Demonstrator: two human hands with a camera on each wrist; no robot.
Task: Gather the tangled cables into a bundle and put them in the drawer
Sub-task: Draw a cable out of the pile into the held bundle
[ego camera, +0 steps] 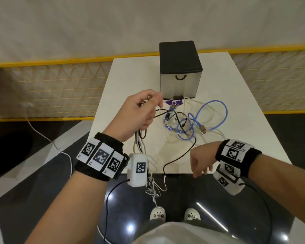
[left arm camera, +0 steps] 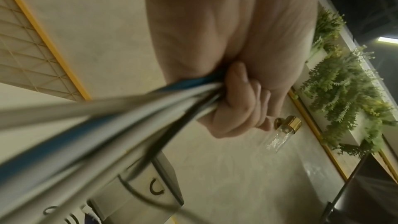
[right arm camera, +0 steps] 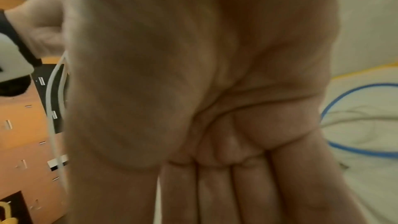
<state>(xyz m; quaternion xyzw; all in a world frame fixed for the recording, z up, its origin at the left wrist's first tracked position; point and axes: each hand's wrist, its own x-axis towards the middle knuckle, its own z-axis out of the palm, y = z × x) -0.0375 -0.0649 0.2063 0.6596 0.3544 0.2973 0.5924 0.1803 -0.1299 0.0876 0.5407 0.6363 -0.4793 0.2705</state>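
Left hand point(ego camera: 139, 113) is raised above the near-left part of the white table point(ego camera: 245, 106), fingers curled tight round a bunch of cables point(ego camera: 140, 143) – white, grey, black and one blue strand. Left wrist view confirms: fingers point(left arm camera: 234, 101) wrapped round the strands, which run off toward the camera, blurred. Cable ends hang from the fist past the table's near edge, toward the floor.

Right hand point(ego camera: 202, 161) hovers at the table's near edge, fingers loose and pointing down, holding nothing; right wrist view shows a flat palm with straight fingers point(right arm camera: 254, 193).

Rest of the tangle point(ego camera: 187, 124) lies on the table between the hands and the drawer box: blue cable point(ego camera: 224, 117) in big loops, white and black cables mixed in, a black lead trailing over the near edge.

Drawer box point(ego camera: 180, 67), black top, pale front with a ring pull point(ego camera: 180, 78), sits at the far side of the table, drawer closed. No cables in it
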